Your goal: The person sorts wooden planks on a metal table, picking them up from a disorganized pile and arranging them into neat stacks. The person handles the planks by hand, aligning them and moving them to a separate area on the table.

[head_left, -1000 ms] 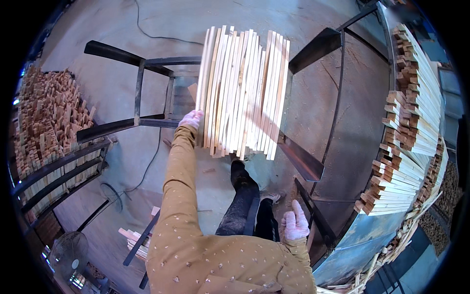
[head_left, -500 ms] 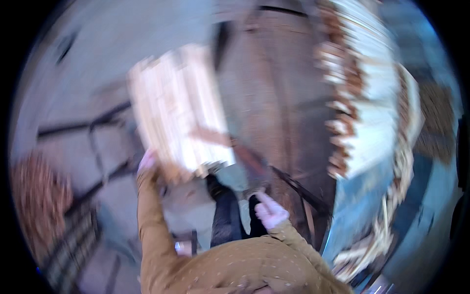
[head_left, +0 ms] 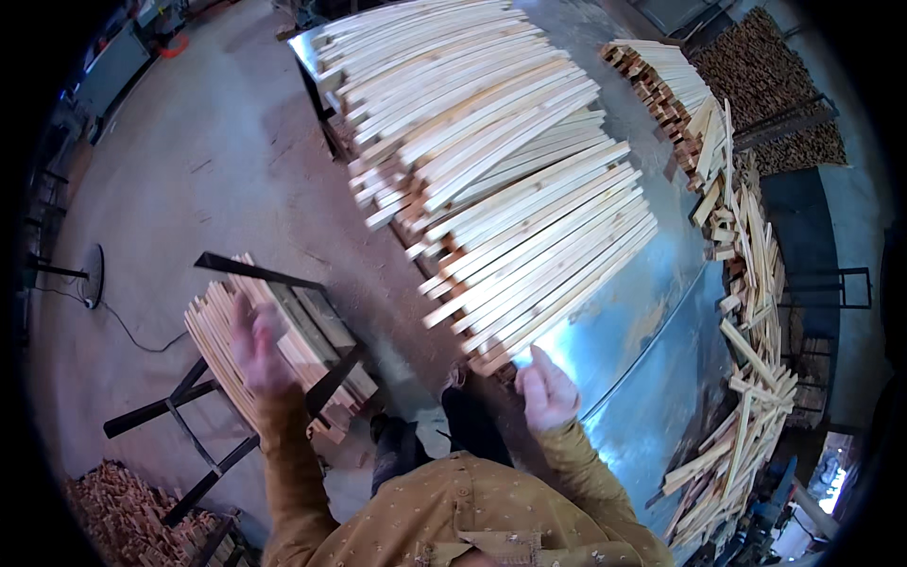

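In the head view, a broad stack of sawn wooden strips (head_left: 557,248) fills the upper centre of the frame, laid side by side in layers on a metal surface (head_left: 619,317). A second bundle of strips (head_left: 215,326) sits at left of centre within a dark metal rack (head_left: 260,272).

The left hand (head_left: 260,345) is blurred, its fingers extended in front of the rack's bundle; it appears to grasp nothing, though whether it brushes the wood I cannot tell. The right hand (head_left: 550,389), just below centre, is loosely curled beside the near corner of the stack, with nothing visible in its grasp; contact with the nearest strip is unclear.

Each strip should be light and stiff, an armful considerably heavier. The sawn faces look dry and should grip well, but edges may splinter, and unbound strips could slide apart or fan out. The uneven ends at the stack's left side overhang one another and offer fingers a purchase; for several at once, squeezing inward from both outer sides, near mid-length, should keep the group level.
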